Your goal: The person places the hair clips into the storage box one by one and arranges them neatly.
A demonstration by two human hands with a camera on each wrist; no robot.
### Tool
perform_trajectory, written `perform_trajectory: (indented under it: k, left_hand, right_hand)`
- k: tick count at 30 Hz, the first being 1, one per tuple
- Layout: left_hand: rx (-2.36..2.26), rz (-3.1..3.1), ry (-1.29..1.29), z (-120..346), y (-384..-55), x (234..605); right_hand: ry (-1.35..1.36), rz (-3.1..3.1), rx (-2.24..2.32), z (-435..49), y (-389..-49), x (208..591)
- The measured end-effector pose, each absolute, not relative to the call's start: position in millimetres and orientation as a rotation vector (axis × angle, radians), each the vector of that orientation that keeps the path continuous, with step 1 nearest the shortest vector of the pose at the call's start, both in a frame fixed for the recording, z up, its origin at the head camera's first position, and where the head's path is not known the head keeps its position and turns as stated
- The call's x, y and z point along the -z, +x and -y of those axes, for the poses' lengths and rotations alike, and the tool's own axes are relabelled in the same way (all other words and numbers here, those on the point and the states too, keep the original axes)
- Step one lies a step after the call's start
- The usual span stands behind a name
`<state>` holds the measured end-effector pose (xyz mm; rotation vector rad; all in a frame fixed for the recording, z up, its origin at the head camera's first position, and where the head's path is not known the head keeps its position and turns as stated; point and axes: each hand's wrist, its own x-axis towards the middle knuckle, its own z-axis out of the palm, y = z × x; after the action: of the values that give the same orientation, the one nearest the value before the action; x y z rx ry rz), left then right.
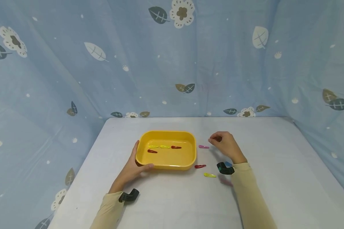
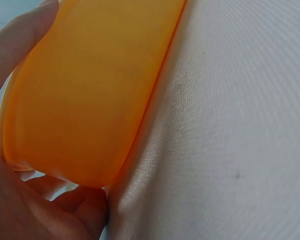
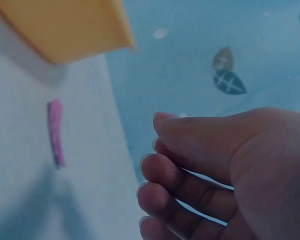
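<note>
My left hand (image 1: 132, 165) grips the left end of a yellow plastic tray (image 1: 172, 167), its thumb along the near wall and its fingers around the end. In the left wrist view the tray wall (image 2: 90, 90) lies between thumb and curled fingers. Inside it are two yellow snap hair clips (image 1: 165, 147) and two red ones (image 1: 176, 147). Just right of the tray, a pink hair clip (image 1: 204, 147) lies on the table. My right hand (image 1: 225, 144) hovers above and right of that clip (image 3: 56, 132), fingers loosely bent, with nothing visible between them.
On the white table (image 1: 172, 203), a red hair clip (image 1: 200, 166) and a yellow one (image 1: 210, 175) lie near the tray's front right corner. A blue piece (image 1: 228, 164) is partly hidden by the right wrist camera (image 1: 225, 169). A blue patterned curtain (image 1: 132, 79) hangs behind.
</note>
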<state>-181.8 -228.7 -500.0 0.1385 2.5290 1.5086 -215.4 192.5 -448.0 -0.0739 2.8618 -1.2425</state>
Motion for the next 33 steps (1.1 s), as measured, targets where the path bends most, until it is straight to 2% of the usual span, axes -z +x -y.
perform_trajectory:
  k: [16, 33]
  left_hand:
    - [-1.513, -2.536, 0.146, 230.2, -183.2, 501.0]
    - [-1.535, -2.524, 0.168, 229.9, -183.4, 501.4]
  right_hand:
    - [0.007, -2.814, 1.123, -189.5, -223.3, 471.9]
    - [-0.048, -2.816, 1.056, -185.0, -225.5, 481.8]
